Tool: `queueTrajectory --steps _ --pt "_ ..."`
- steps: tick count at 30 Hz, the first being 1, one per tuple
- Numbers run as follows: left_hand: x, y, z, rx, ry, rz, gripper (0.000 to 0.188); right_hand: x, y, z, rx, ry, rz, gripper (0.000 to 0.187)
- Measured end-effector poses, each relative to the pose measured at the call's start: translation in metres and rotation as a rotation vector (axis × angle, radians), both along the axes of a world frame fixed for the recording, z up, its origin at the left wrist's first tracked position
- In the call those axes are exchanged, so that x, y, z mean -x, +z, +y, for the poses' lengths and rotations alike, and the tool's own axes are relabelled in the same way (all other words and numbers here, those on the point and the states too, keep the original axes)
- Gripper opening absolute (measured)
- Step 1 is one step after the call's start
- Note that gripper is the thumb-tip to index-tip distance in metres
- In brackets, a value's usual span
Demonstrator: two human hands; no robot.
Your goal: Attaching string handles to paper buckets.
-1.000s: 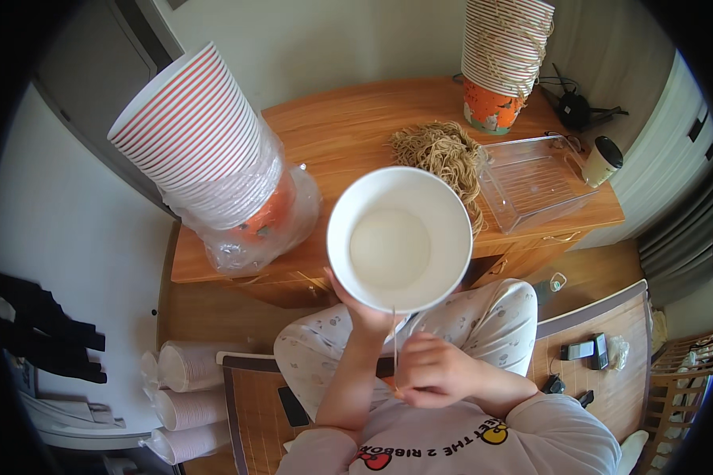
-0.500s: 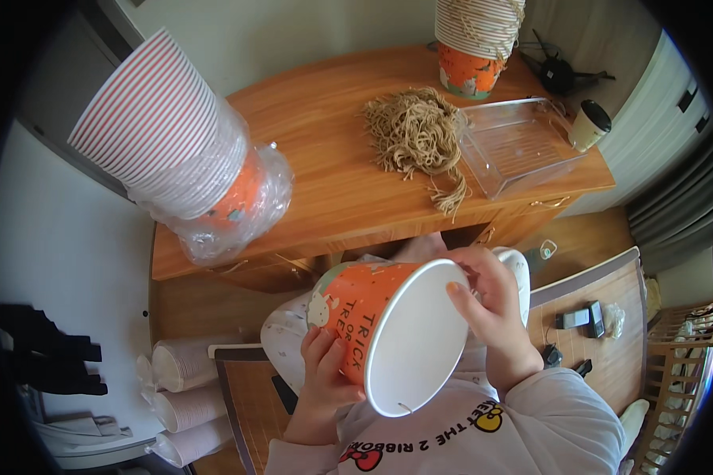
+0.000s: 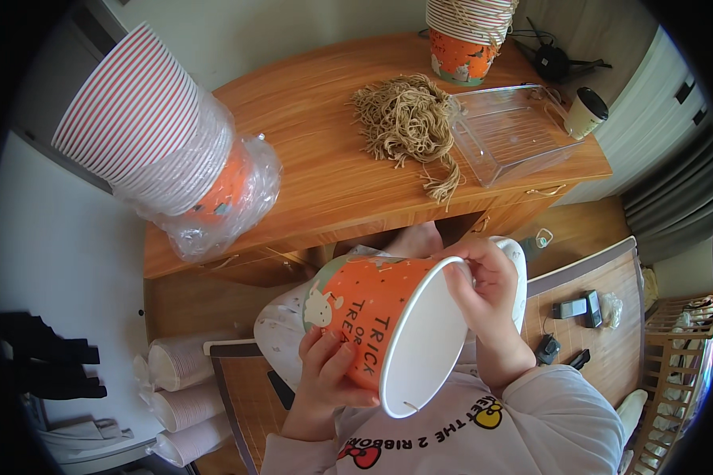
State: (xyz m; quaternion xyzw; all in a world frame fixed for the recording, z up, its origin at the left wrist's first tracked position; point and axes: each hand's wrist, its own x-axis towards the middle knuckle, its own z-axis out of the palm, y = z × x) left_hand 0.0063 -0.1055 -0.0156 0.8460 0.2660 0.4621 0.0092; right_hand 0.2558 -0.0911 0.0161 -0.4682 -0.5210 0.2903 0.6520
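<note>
- Our left hand curls round one orange bucket.
- Our right hand pinches its rim.
- We count two bucket stacks, one twine heap, one tray.

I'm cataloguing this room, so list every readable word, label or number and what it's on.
Orange round paper bucket: large dark lettering, partly hidden, not copied here.
White fabric shirt: dark printed words with one digit, also not copied.
Cream tapered black-lidded cup: any print too small to read.

A brown wooden desk stands by the far pale wall. A dark curtain hangs right.
</note>
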Motion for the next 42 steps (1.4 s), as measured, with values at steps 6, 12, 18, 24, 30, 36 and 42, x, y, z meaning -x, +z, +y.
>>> queueTrajectory --steps 6,12,18,24,30,36,42 --pt "-0.002 0.004 0.002 0.049 -0.049 -0.031 0.061 -0.005 -0.005 0.0 0.036 0.043 0.054 0.013" --pt "0.003 -0.009 0.008 0.224 -0.1 -0.124 0.069 -0.035 -0.001 0.004 0.056 0.537 0.442 0.024" --pt "0.001 -0.011 0.009 0.482 -0.116 -0.183 0.078 -0.04 -0.017 0.014 -0.045 0.494 0.214 0.012" --pt "-0.003 -0.001 0.009 0.892 -0.139 -0.237 0.082 -0.04 -0.02 0.015 -0.043 0.384 0.026 0.009" --pt "-0.013 0.01 0.016 0.832 -0.241 -0.24 0.066 -0.043 -0.023 0.017 -0.097 0.298 -0.138 0.006" --pt "-0.025 0.028 0.016 1.255 -0.452 -0.599 0.053 -0.051 -0.016 0.02 -0.214 0.221 -0.292 0.003" --pt "-0.031 0.004 0.021 0.98 -0.104 -0.526 0.044 -0.093 -0.004 0.046 -0.377 -0.3 -0.53 0.013"
